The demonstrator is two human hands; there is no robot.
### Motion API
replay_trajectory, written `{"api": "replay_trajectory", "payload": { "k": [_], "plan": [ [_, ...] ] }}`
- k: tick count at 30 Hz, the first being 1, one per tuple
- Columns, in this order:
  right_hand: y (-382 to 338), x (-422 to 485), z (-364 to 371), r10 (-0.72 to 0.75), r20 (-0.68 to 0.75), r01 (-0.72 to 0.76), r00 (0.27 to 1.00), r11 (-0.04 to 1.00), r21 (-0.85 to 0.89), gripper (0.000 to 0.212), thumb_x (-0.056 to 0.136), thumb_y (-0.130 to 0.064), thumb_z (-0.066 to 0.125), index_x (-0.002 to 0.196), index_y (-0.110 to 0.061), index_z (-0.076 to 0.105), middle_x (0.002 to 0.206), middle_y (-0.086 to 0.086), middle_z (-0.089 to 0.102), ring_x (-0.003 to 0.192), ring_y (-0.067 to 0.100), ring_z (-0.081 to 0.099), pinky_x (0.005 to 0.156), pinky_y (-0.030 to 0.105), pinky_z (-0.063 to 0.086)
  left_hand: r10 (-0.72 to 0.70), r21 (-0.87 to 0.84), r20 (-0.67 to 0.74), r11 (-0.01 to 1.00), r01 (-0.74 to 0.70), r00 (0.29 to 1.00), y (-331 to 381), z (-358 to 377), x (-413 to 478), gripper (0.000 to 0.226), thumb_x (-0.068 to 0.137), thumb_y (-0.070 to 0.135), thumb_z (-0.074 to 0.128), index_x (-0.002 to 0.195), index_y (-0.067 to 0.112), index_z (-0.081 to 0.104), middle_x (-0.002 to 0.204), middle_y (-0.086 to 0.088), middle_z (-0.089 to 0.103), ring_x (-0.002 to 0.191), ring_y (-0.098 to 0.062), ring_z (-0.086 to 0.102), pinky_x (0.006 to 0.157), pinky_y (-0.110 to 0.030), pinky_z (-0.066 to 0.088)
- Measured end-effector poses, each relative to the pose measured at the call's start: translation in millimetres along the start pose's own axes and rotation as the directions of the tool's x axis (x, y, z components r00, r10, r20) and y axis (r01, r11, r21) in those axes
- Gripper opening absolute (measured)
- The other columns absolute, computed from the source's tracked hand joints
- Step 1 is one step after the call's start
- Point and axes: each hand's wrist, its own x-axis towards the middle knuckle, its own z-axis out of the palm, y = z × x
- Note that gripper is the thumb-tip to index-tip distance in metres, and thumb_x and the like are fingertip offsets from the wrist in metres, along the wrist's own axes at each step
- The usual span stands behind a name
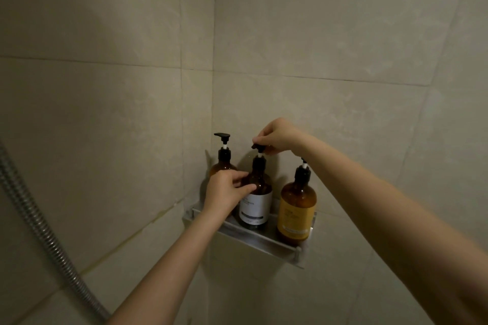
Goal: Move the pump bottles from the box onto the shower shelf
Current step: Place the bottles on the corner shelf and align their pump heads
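Observation:
Three amber pump bottles stand upright on the metal shower shelf point(253, 239) in the tiled corner. The left bottle point(224, 158) is partly hidden behind my left hand. The middle bottle point(256, 206) has a white label; my left hand point(224, 192) grips its shoulder while my right hand point(277, 136) pinches its black pump head from above. The right bottle point(297, 208) carries a yellow label, and my right forearm hides its pump head. No box is in view.
Beige tiled walls meet in a corner behind the shelf. A ribbed metal shower hose point(39, 221) hangs down at the left edge.

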Motion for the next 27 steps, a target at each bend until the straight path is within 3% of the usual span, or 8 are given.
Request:
{"api": "replay_trajectory", "payload": {
  "k": [5,10,14,19,22,25,27],
  "plan": [
    [1.1,3.0,-5.1,0.015,0.063,-0.017,0.998,0.999,0.035,0.026,0.087,-0.019,0.063,0.107,-0.003,0.068,0.101,0.010,0.068,0.083,0.016,0.064,0.067,0.020,0.055,0.008,-0.024,0.004,1.000,-0.008,1.000,0.5,1.4,-1.7,0.046,0.074,0.023,0.074,0.119,0.016,0.062,0.118,-0.001,0.067,0.107,-0.010,0.062,0.081,-0.015,0.044],
    [7.8,6.5,-5.9,-0.043,0.100,0.037,0.994,0.998,0.060,0.021,0.089,-0.016,0.060,0.104,-0.006,0.071,0.103,0.008,0.068,0.086,0.014,0.065,0.076,0.024,0.056,0.004,-0.047,0.010,0.999,-0.004,1.000,-0.4,1.7,-0.7,0.046,0.075,0.021,0.074,0.119,0.015,0.062,0.119,-0.003,0.067,0.109,-0.011,0.061,0.082,-0.015,0.044],
    [10.3,7.1,-6.8,-0.085,0.137,0.078,0.987,0.995,0.055,0.020,0.090,-0.015,0.058,0.103,-0.008,0.071,0.101,0.001,0.068,0.085,0.009,0.064,0.073,0.019,0.056,-0.001,-0.076,0.019,0.997,0.002,1.000,0.1,1.1,-0.8,0.046,0.076,0.019,0.073,0.120,0.013,0.061,0.120,-0.005,0.066,0.110,-0.012,0.061,0.085,-0.018,0.045],
    [2.5,11.0,-11.3,-0.072,0.141,0.083,0.987,0.994,-0.075,0.022,0.090,-0.023,0.058,0.105,-0.011,0.071,0.103,0.004,0.070,0.095,0.016,0.065,0.080,0.027,0.055,0.016,-0.061,0.020,0.998,-0.015,1.000,4.2,-0.6,-4.9,0.046,0.078,0.019,0.071,0.122,0.013,0.060,0.122,-0.001,0.064,0.111,-0.010,0.060,0.083,-0.012,0.043],
    [-9.4,22.9,-4.0,-0.123,0.008,0.123,0.992,0.985,-0.118,0.026,0.090,-0.031,0.058,0.102,-0.011,0.070,0.094,0.004,0.069,0.081,0.013,0.062,0.065,0.021,0.050,0.036,-0.112,-0.121,0.993,-0.049,0.992,5.1,-8.4,-9.7,0.038,0.080,0.020,0.069,0.117,0.018,0.063,0.107,0.012,0.064,0.094,0.005,0.060,0.070,0.003,0.043],
    [-25.0,36.3,12.8,-0.187,-0.039,0.180,0.982,0.974,-0.137,0.029,0.088,-0.033,0.061,0.102,-0.008,0.068,0.081,0.000,0.065,0.072,0.012,0.060,0.058,0.021,0.048,-0.015,-0.140,-0.345,0.989,-0.036,0.939,-2.8,-22.5,-11.1,0.025,0.085,0.021,0.062,0.110,0.023,0.066,0.094,0.019,0.062,0.080,0.017,0.055,0.065,0.004,0.044],
    [-34.9,43.8,24.8,-0.199,-0.007,0.195,0.980,0.970,-0.147,0.030,0.086,-0.033,0.063,0.102,-0.008,0.068,0.080,0.001,0.066,0.075,0.015,0.063,0.062,0.024,0.052,-0.069,-0.135,-0.374,0.991,0.019,0.925,-11.7,-30.7,-10.1,0.027,0.087,0.021,0.060,0.113,0.021,0.063,0.097,0.017,0.062,0.082,0.014,0.056,0.059,0.001,0.044]
  ]
}}
